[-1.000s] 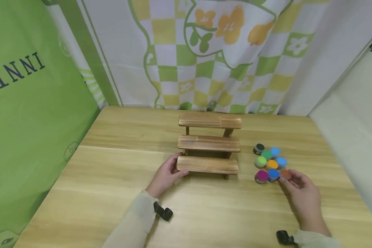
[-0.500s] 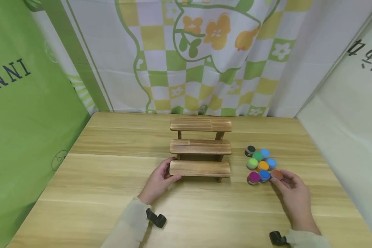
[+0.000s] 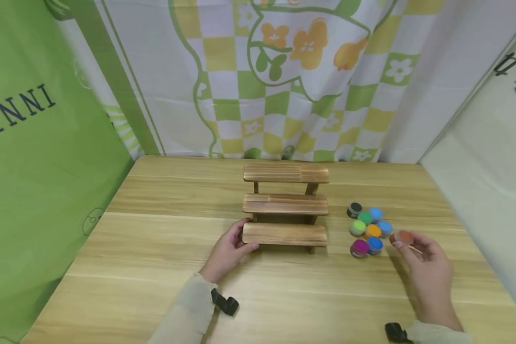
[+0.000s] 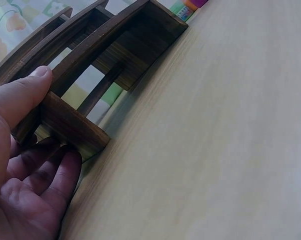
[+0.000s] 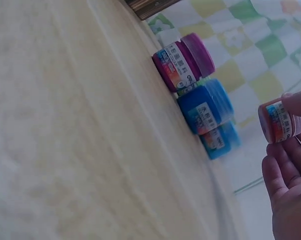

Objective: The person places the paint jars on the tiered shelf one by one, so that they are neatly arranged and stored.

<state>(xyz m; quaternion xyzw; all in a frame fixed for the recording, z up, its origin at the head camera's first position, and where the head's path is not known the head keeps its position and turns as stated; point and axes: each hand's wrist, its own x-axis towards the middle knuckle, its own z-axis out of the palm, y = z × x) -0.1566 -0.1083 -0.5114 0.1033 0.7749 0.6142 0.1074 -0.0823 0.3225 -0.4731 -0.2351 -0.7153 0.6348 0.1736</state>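
A three-tier wooden stand rises in steps at the middle of the table. My left hand grips the left end of its lowest tier, thumb on top and fingers underneath, as the left wrist view also shows. My right hand pinches a small brown paint jar between thumb and fingers, raised off the table. Just left of it stand several more paint jars in a cluster: magenta, blue, orange, light green, green, black and two light blue ones.
The wooden table extends around the stand. A checked curtain hangs along its back edge. A green cloth borders the left side, a white one the right. Black straps with cameras sit on both wrists.
My right hand has lifted the brown paint jar away from beside the blue one, up and to the right. My left hand keeps its hold on the stand. The head view has shifted slightly.
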